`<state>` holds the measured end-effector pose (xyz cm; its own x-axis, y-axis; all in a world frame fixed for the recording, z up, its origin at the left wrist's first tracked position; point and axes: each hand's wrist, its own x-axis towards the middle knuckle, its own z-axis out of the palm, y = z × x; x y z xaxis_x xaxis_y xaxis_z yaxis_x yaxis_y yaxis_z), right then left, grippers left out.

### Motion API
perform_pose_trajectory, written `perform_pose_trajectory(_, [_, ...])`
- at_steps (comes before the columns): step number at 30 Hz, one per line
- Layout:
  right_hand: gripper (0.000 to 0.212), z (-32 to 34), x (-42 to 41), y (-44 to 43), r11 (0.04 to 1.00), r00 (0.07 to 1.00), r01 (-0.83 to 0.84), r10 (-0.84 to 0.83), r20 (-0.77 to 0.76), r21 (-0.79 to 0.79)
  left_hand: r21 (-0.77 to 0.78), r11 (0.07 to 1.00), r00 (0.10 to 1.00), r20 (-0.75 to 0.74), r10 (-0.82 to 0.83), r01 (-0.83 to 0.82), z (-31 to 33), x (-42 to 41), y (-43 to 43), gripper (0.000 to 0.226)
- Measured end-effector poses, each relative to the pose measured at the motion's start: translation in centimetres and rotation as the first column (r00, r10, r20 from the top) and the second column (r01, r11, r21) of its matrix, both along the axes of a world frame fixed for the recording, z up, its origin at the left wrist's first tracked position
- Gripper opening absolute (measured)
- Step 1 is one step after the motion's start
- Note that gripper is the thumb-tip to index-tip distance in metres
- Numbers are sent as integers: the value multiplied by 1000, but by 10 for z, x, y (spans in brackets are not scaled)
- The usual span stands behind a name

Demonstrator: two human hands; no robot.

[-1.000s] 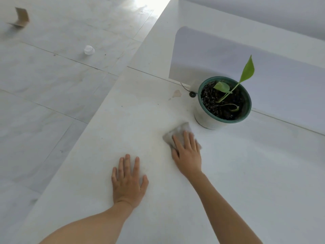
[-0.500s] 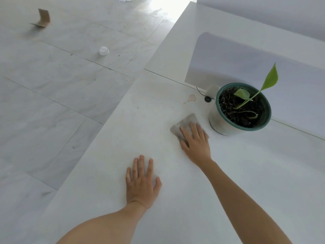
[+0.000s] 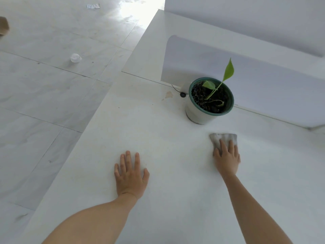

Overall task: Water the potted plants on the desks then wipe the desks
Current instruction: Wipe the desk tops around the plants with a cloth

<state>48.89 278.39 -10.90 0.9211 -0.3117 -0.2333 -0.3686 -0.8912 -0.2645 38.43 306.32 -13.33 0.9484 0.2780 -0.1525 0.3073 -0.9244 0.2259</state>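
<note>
Landmark: potted plant (image 3: 211,95), a white pot with a green rim, dark soil, one upright green leaf and a smaller one; it stands upright on the white desk (image 3: 158,138), against the foot of the pale partition panel (image 3: 263,81).
Cloth: grey rag (image 3: 222,138) lying flat on the desk, near the pot on the camera side and a little to its right, apart from it.
Right hand: right hand (image 3: 227,160) palm down on the near part of the rag, fingers straight and close together, pressing it to the desk; no curl round it.
Left hand: left hand (image 3: 131,175) flat on bare desk, well to the left of the pot and nearer the camera; fingers straight, slightly spread, thumb out, holding nothing.
Stain: brownish mark (image 3: 168,94) on the desk, left of the pot.
Small item: black round object (image 3: 182,94) with a thin wire, just beside the pot's left wall.
Floor: grey tiles (image 3: 44,94) left of the desk; small white cup-like thing (image 3: 75,58) lying there, far left of the pot.
</note>
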Motion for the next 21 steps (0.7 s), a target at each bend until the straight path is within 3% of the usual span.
perform_pose_trajectory(4, [48, 1, -21, 45, 985, 987, 161, -162, 10, 62, 0, 1000, 999, -38, -22, 22, 3, -1, -2, 61])
perform_pose_trajectory(12, [45, 6, -76, 68, 999, 998, -35, 35, -43, 5, -121, 993, 992, -128, 0, -16, 13, -2, -1, 66])
perform_pose_trajectory(16, [42, 12, -93, 67, 996, 995, -89, 88, -45, -19, -96, 995, 995, -89, 34, -42, 15, -5, -3, 75])
perform_pose_trajectory(21, [38, 16, -112, 69, 995, 995, -96, 96, -8, -9, -70, 997, 997, -74, 13, -18, 15, -7, -2, 66])
